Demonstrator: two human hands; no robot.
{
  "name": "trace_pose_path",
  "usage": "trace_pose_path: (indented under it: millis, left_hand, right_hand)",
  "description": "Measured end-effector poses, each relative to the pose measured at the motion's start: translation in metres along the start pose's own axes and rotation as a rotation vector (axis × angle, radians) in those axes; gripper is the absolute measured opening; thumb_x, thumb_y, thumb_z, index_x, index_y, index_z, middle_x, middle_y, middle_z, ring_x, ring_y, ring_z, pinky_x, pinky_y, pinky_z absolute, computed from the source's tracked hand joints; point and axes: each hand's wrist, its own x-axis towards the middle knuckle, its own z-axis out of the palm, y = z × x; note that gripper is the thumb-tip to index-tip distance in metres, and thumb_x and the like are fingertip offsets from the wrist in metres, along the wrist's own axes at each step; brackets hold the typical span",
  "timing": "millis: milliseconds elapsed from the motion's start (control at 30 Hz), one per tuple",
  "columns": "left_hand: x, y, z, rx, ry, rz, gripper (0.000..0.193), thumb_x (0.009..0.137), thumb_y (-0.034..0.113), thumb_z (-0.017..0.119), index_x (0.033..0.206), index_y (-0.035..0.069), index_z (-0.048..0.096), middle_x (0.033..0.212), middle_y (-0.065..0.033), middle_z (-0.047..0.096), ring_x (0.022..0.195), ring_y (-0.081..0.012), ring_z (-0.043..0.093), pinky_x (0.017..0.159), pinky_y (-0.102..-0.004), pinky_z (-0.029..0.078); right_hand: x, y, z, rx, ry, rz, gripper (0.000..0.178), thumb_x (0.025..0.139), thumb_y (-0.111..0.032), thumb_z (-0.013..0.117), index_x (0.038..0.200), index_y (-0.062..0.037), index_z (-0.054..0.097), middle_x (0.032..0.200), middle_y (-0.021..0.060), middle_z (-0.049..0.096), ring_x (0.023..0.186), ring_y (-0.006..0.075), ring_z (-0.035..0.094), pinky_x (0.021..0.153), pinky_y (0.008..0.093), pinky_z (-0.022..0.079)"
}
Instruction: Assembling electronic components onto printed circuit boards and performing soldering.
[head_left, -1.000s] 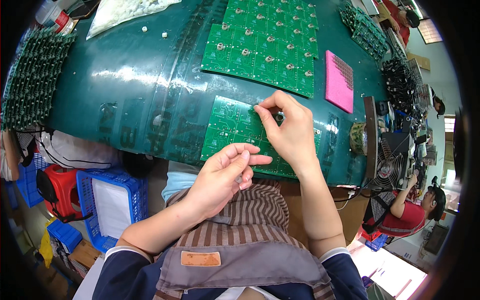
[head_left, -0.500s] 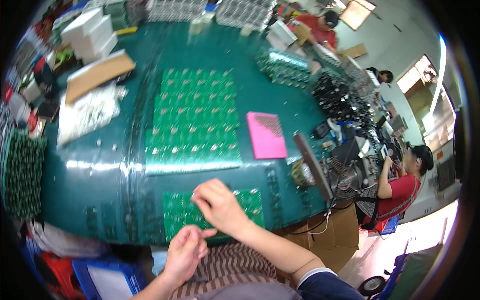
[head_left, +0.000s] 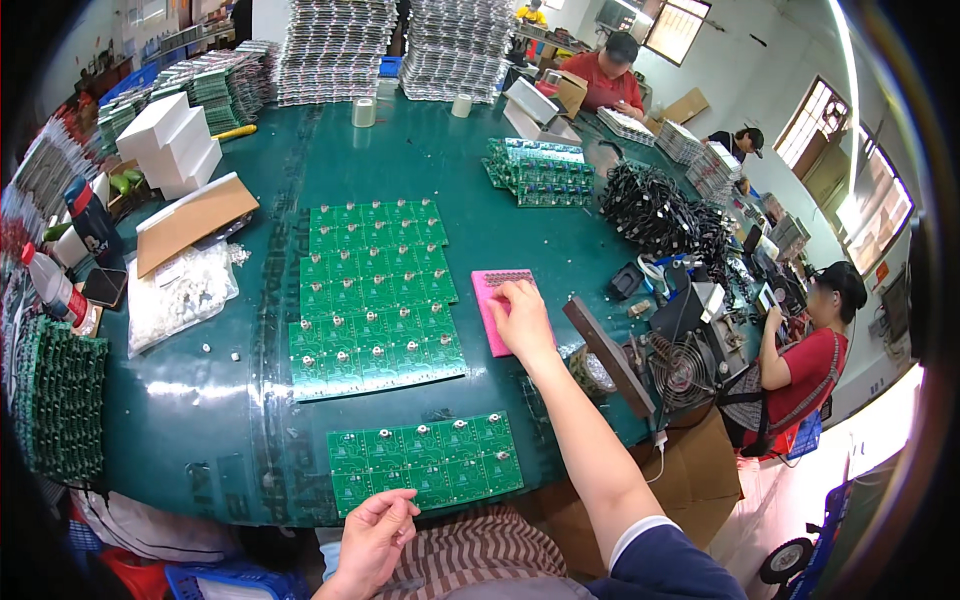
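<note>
A green circuit board point(head_left: 435, 462) with a row of small round metal parts along its far edge lies before me at the table's front. My left hand point(head_left: 374, 535) is at its near left corner, fingers curled and thumb against them; whatever they may hold is too small to make out. Further right and ahead, my right hand point(head_left: 522, 322) reaches over a pink foam block point(head_left: 494, 335) that carries rows of small dark parts along its far side. The right fingers are bent together at those parts; their tips are partly hidden, so what they pinch cannot be seen.
Several overlapping green boards point(head_left: 375, 330) lie beyond the near one. A bag of white parts point(head_left: 185, 305) sits at left, below a cardboard piece point(head_left: 195, 228). Right of the foam are a brown upright plate point(head_left: 612, 358), a fan point(head_left: 683, 368) and black cables point(head_left: 660, 210). Co-workers sit beyond.
My right hand has moved from above the near board, forward and right, to the pink foam block. My left hand stays near the board's front edge, its fingers drawn in more. The view has tilted up.
</note>
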Motion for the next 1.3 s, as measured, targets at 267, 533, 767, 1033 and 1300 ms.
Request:
trace_pose_path:
  millis: [267,533,767,1033,1300]
  left_hand:
    - [-0.006,0.014,0.005,-0.067,-0.010,-0.075,0.020,0.093,0.007,0.053,0.110,-0.002,0.061,0.094,-0.0123,0.064,0.058,-0.0074,0.043,0.054,-0.0230,0.037]
    - [-0.006,0.009,0.006,-0.026,-0.022,-0.019,0.018,0.095,0.010,0.053,0.110,0.002,0.055,0.097,-0.0143,0.063,0.058,-0.0057,0.040,0.054,-0.0211,0.035]
    - [-0.005,0.010,0.009,-0.022,-0.075,-0.020,0.021,0.093,0.009,0.056,0.112,0.001,0.057,0.100,-0.0145,0.064,0.059,-0.0052,0.041,0.053,-0.0202,0.035]
    - [-0.003,0.024,0.016,0.016,0.009,0.124,0.021,0.086,0.004,0.065,0.107,0.002,0.062,0.092,-0.0069,0.064,0.060,-0.0056,0.043,0.054,-0.0202,0.034]
    - [-0.003,0.022,0.009,-0.053,-0.062,0.222,0.020,0.084,0.001,0.067,0.103,0.000,0.062,0.100,-0.0084,0.066,0.090,-0.0100,0.060,0.083,-0.0245,0.048]
  right_hand:
    - [0.007,-0.006,0.001,-0.023,-0.014,0.142,0.015,0.079,-0.003,0.062,0.090,0.0019,0.054,0.093,0.0222,0.056,0.086,0.0403,0.057,0.075,0.0450,0.047]
    - [0.015,-0.024,0.000,-0.366,-0.166,0.307,0.018,0.089,-0.004,0.047,0.105,0.0045,0.051,0.105,0.0254,0.053,0.095,0.0388,0.059,0.082,0.0423,0.050]
    - [0.009,-0.015,-0.014,-0.225,-0.010,0.201,0.010,0.087,-0.003,0.052,0.096,0.0006,0.048,0.093,0.0224,0.056,0.083,0.0427,0.060,0.072,0.0453,0.051]
    - [-0.094,-0.169,-0.079,1.118,-0.593,0.488,0.008,0.084,-0.001,0.066,0.088,-0.0002,0.060,0.088,0.0088,0.066,0.082,0.0133,0.064,0.075,0.0268,0.052]
    - [-0.129,-0.182,-0.074,1.291,-0.557,0.388,0.011,0.081,0.008,0.065,0.091,0.0043,0.062,0.094,0.0136,0.066,0.094,0.0195,0.064,0.086,0.0302,0.053]
